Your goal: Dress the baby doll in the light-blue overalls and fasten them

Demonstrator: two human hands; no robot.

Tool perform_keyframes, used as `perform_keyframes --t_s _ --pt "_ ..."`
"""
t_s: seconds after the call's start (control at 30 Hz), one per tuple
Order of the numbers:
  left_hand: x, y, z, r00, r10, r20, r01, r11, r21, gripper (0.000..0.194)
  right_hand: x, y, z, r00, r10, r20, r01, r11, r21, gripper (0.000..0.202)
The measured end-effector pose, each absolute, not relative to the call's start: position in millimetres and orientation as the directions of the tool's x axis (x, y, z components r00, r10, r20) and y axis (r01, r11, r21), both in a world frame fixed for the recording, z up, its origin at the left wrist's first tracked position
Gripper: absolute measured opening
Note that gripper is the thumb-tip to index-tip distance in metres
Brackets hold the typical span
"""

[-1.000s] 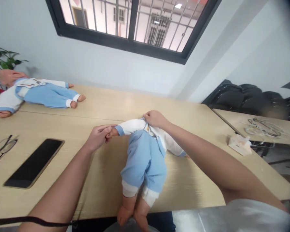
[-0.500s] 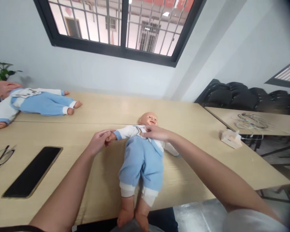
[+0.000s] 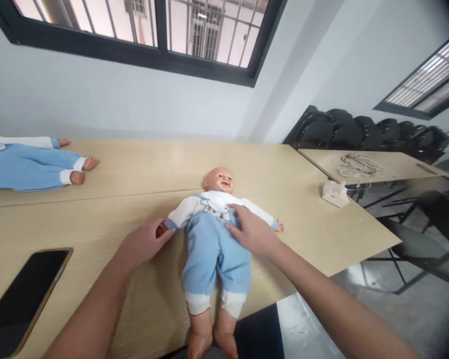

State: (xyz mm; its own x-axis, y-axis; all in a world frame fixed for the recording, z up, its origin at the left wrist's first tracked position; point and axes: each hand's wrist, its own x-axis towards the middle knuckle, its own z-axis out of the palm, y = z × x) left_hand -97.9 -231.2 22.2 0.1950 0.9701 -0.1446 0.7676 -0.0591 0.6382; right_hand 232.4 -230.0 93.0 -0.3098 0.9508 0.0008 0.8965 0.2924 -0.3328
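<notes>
A baby doll point(image 3: 205, 244) in a white top and blue overalls lies on its back on the table, its head at the far side and its feet at the near edge. My left hand point(image 3: 145, 242) is closed around the doll's hand at the end of its blue-cuffed sleeve, hiding most of it. On the other side of the torso, my right hand point(image 3: 251, 229) rests by the chest and waist, fingers apart and touching the clothes. The doll's other arm stretches out beyond my right hand.
A second doll point(image 3: 33, 162) in similar clothes lies at the far left, partly out of view. A black phone point(image 3: 26, 299) is at the near left. On the right are a tissue box point(image 3: 335, 193), a cable bundle point(image 3: 359, 164) on another table, and stacked black chairs point(image 3: 318, 128).
The view has swung to the right. My right hand has slid from the upper chest down toward the doll's side, uncovering the bib print. My left hand still holds the doll's hand.
</notes>
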Motion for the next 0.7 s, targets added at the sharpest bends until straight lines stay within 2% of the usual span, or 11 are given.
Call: perform_keyframes --t_s 0.13,0.2,0.33,0.47,0.57,0.7 --pt "-103.7 -233.7 9.8 0.199 0.978 -0.067 0.844 -0.136 0.518 0.046 269.3 -255.6 71.4 -0.198 0.98 -0.001 0.878 0.176 -0.445 0.037" --pt "-102.1 -232.4 5.1 0.189 0.982 0.006 0.874 -0.171 0.455 0.047 282.5 -266.0 56.6 -0.163 0.985 0.055 0.87 0.17 -0.463 0.028" --pt "-77.2 -211.2 12.3 0.185 0.96 0.209 0.902 -0.25 0.352 0.041 293.7 -269.4 30.4 -0.109 0.968 0.227 0.829 0.215 -0.517 0.025" --pt "-31.1 -163.8 34.5 0.369 0.861 0.351 0.766 -0.495 0.409 0.038 290.8 -257.6 13.2 0.016 0.935 0.354 0.669 0.253 -0.699 0.025" --pt "-9.0 -131.9 44.4 0.545 0.802 0.245 0.632 -0.585 0.509 0.035 290.0 -252.1 3.2 -0.021 0.941 0.337 0.559 0.29 -0.776 0.025" --pt "-12.7 -116.0 43.8 0.558 0.817 0.146 0.626 -0.53 0.572 0.037 295.7 -251.6 -7.4 -0.104 0.957 0.272 0.441 0.29 -0.85 0.023"
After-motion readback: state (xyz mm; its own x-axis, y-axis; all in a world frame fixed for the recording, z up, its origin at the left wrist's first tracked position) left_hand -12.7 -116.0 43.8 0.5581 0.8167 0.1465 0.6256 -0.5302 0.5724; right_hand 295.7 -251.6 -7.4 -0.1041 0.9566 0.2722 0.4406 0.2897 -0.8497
